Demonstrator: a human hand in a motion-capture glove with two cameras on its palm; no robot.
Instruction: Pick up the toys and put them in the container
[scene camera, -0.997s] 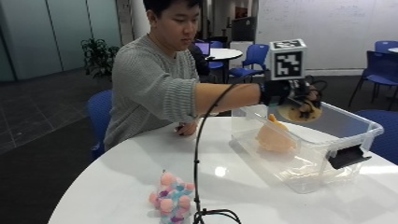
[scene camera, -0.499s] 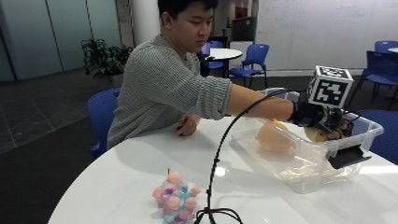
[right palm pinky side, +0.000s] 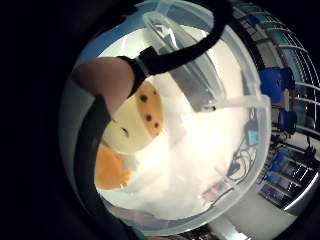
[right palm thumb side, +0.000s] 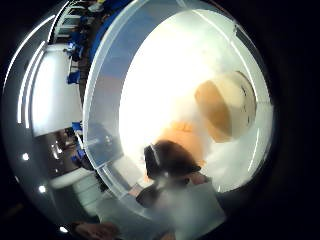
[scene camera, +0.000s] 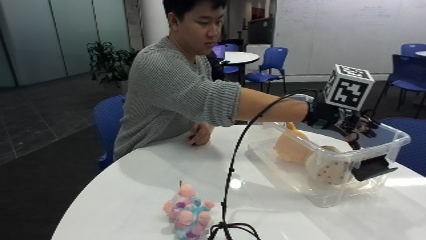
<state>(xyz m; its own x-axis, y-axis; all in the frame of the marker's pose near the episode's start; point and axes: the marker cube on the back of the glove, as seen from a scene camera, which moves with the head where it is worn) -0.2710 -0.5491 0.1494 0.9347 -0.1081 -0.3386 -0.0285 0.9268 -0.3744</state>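
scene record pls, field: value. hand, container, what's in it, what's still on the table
hand: gloved right hand above the far end of the container, fingers not clear
container: clear plastic bin on the white round table
in container: round cream toy with dark spots, orange toy beside it
on table: pink, blue and purple pom-pom toy, outside the bin, near the table's front edge
other hand: bare, resting on the table by the person's torso
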